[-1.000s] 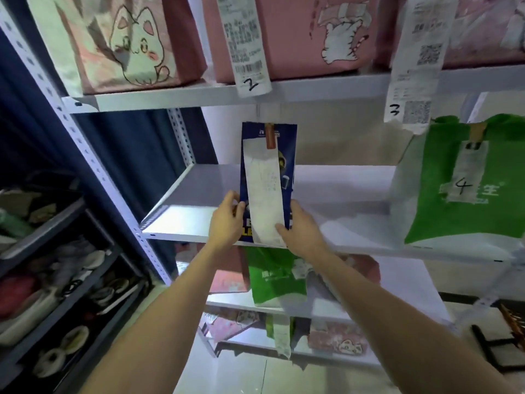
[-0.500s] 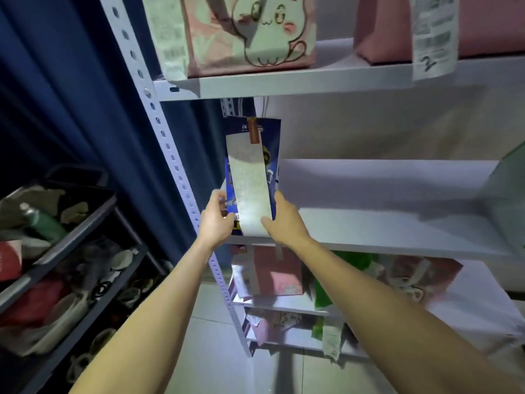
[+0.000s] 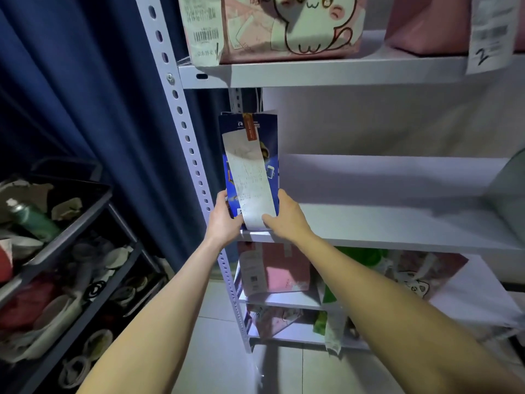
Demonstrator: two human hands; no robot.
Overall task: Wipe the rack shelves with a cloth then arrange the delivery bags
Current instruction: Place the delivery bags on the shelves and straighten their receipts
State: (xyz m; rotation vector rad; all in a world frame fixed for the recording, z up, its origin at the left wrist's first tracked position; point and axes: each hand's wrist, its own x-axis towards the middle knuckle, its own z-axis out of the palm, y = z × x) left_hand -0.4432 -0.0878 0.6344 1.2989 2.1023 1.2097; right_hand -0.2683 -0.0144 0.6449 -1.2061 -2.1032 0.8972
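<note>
A narrow blue delivery bag (image 3: 271, 132) with a long white receipt stands upright at the left end of the white middle shelf (image 3: 397, 223), close to the perforated rack post (image 3: 181, 115). My left hand (image 3: 224, 220) grips its lower left edge and my right hand (image 3: 289, 217) grips its lower right edge, fingers over the receipt's bottom. A pink cat-print bag (image 3: 284, 27) sits on the shelf above, and another pink bag (image 3: 426, 24) hangs a receipt marked 2. No cloth is visible.
A green bag (image 3: 514, 194) shows at the middle shelf's far right edge. Pink and green bags (image 3: 272, 274) fill the lower shelves. A dark cart (image 3: 56, 251) of clutter stands at the left before a blue curtain (image 3: 85, 95).
Both hands have slid the blue bag leftward along the middle shelf toward the rack post. My view has swung left, so the green bag marked 4 has nearly left the frame.
</note>
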